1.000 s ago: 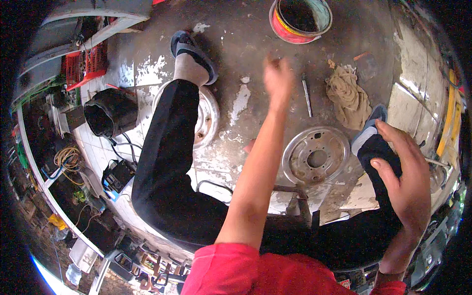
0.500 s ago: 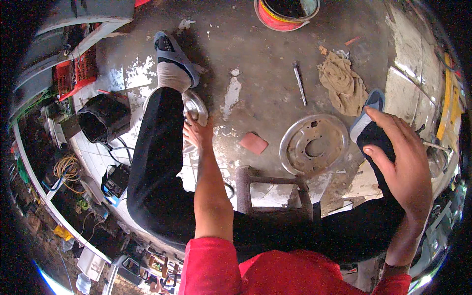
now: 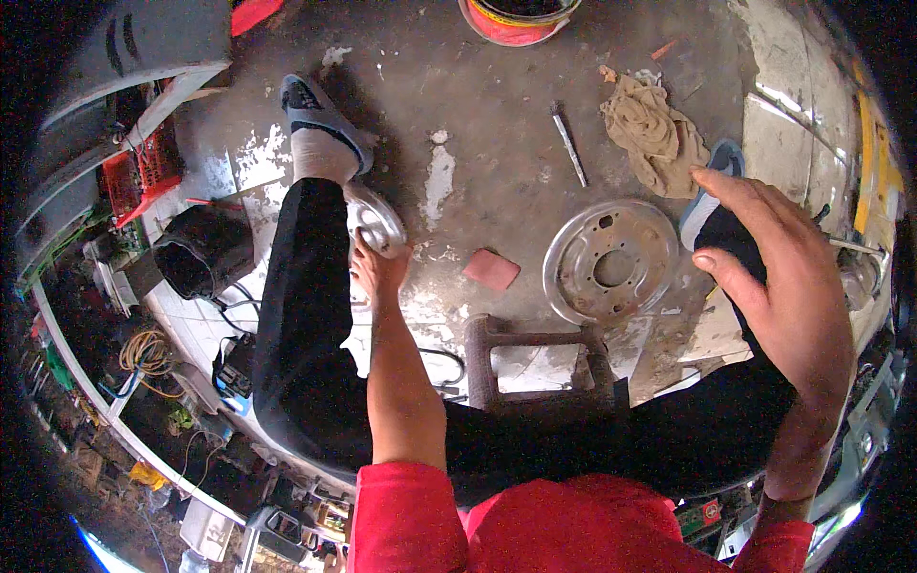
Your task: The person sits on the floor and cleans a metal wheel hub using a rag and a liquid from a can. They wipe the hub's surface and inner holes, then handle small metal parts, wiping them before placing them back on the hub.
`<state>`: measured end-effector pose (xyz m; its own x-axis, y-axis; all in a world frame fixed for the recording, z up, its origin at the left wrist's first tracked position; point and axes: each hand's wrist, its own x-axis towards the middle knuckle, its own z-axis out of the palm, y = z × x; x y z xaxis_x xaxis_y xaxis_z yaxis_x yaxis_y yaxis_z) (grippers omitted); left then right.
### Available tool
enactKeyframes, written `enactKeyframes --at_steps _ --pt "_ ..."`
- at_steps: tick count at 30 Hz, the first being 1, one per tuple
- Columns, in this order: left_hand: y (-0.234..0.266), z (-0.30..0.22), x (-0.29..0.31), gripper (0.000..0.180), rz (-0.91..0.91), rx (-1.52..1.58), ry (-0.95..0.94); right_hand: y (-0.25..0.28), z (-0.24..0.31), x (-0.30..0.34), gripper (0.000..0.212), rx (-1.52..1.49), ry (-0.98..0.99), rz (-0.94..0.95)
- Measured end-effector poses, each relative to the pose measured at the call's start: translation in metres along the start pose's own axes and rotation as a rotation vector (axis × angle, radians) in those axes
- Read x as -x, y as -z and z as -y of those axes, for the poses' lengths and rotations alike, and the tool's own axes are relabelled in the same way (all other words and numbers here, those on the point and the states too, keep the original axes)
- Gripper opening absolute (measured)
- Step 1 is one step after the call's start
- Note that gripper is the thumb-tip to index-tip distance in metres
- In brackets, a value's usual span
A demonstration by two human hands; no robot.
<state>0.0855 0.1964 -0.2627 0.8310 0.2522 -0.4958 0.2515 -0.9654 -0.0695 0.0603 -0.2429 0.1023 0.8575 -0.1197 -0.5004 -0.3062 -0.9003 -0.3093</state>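
My left hand (image 3: pixel 381 271) reaches down beside my left leg, its fingers bent over the near part of a shiny metal wheel disc (image 3: pixel 380 225). My leg hides much of that disc and some of the fingertips. My right hand (image 3: pixel 788 258) is raised above my right leg, thumb and fingers apart, with nothing in it. A second metal wheel disc (image 3: pixel 574 256), with a round centre hole and small bolt holes, lies flat on the floor left of that hand. Between the two discs is a reddish flat pad (image 3: pixel 492 269).
Beyond the second disc lie a pen-like tool (image 3: pixel 570 148) and a crumpled tan cloth (image 3: pixel 654 134). A red-rimmed round container (image 3: pixel 521 29) stands at the far edge. A dark stool-like frame (image 3: pixel 543 334) is near my lap; a black bucket-like container (image 3: pixel 202 250) sits at left.
The whole view has shifted slightly, so the far things sit higher. My left hand stays at the first disc; my right hand remains raised with its fingers apart.
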Motion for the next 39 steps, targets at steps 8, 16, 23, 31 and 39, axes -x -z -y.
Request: enactKeyframes --at_steps 8,16,23,31,39 --pt "-0.002 0.019 0.030 0.114 -0.025 0.109 -0.086 0.006 -0.020 0.014 0.051 -0.108 0.048 -0.151" --pt "-0.015 0.022 0.018 0.123 0.094 0.147 0.181 0.016 -0.023 0.015 0.048 -0.045 -0.013 -0.159" --pt "-0.030 -0.055 0.055 0.086 -0.021 0.123 0.282 0.002 -0.040 0.016 0.044 -0.060 0.074 -0.231" --pt "-0.089 -0.100 0.154 0.052 0.043 -0.102 -0.125 0.004 -0.046 0.011 0.044 -0.040 0.072 -0.261" --pt "-0.069 -0.118 0.144 0.027 0.154 0.505 -0.209 -0.018 -0.048 0.002 0.037 -0.071 0.201 -0.186"
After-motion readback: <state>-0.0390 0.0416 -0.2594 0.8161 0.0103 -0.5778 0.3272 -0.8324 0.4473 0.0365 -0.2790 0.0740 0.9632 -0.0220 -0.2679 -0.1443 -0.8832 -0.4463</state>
